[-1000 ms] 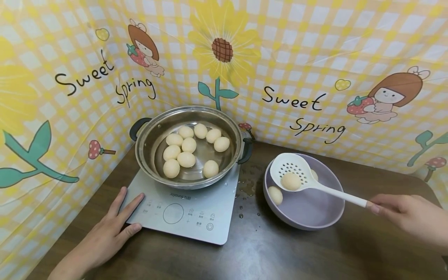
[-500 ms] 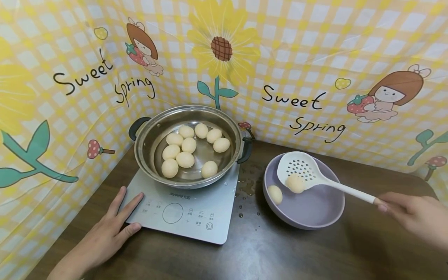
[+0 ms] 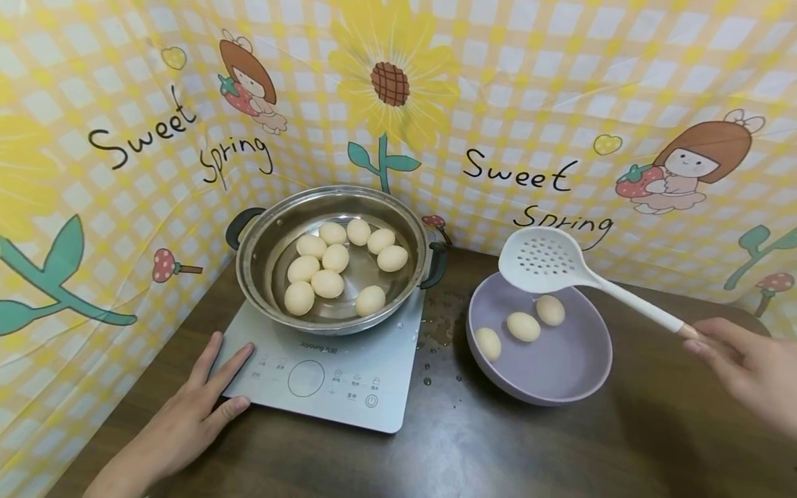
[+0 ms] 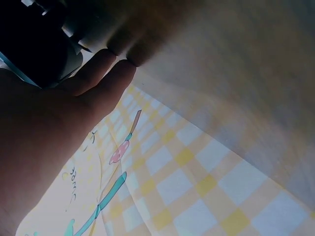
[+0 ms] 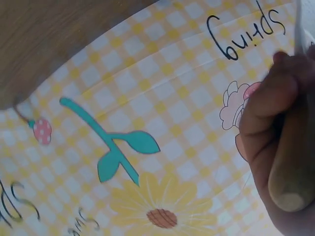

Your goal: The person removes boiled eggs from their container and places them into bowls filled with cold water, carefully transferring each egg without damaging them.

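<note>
My right hand (image 3: 747,366) grips the handle of a white slotted skimmer (image 3: 542,261); the wooden grip end (image 5: 290,182) shows in the right wrist view. No egg lies on the skimmer's head, which hovers over the far rim of a purple bowl (image 3: 560,373). Inside that bowl lie three pale eggs (image 3: 524,326). With fingers spread, my left hand (image 3: 187,415) rests at the left edge of the induction cooktop (image 3: 280,387). On the cooktop stands a steel pot (image 3: 249,290) holding water and several eggs (image 3: 326,283).
The pot's black handles (image 3: 434,266) stick out left and right. Water drops (image 3: 427,381) dot the brown table (image 3: 467,449) between cooktop and bowl. A checkered cloth (image 3: 510,83) hangs behind and at the left.
The egg on the skimmer has rolled off into the bowl. My right hand has lifted the skimmer up and slightly right, revealing another egg behind. My left hand stays put.
</note>
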{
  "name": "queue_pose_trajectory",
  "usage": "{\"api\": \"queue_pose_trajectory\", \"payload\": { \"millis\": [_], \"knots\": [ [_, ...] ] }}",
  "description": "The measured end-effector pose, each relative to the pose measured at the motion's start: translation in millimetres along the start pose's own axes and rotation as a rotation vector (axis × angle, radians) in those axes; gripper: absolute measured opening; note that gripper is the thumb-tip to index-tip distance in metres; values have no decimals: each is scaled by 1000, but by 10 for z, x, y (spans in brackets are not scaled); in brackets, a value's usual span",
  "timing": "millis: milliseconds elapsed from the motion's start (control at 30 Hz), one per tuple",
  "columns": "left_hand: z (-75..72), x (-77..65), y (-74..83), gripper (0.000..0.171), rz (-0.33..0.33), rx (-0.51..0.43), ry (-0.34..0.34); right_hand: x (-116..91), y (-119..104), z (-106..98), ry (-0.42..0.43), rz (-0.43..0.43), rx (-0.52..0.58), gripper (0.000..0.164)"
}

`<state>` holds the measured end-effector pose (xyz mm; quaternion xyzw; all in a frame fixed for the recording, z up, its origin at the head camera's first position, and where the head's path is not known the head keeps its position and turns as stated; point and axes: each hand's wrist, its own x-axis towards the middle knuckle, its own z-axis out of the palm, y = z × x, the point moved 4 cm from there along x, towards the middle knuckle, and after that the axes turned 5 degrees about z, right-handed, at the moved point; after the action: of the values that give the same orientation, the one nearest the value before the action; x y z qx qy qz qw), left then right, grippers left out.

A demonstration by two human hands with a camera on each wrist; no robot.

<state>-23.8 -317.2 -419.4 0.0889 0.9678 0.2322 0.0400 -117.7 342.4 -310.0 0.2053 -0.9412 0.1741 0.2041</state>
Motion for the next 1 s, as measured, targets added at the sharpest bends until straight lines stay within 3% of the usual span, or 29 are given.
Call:
{"api": "queue_pose_trajectory", "payload": {
  "millis": [233,367,700,1000],
  "knots": [
    [-11,6,-2,74,2,5,0,-27,29,28,-135,135,63,6],
    [-8,7,-8,75,2,7,0,53,-28,32,-229,205,96,10],
    [-4,-4,-29,74,6,10,15,358,-509,61,-184,81,89,19],
    [-8,-8,-27,74,14,10,25,611,-832,141,-42,-69,58,24]
  ]
}}
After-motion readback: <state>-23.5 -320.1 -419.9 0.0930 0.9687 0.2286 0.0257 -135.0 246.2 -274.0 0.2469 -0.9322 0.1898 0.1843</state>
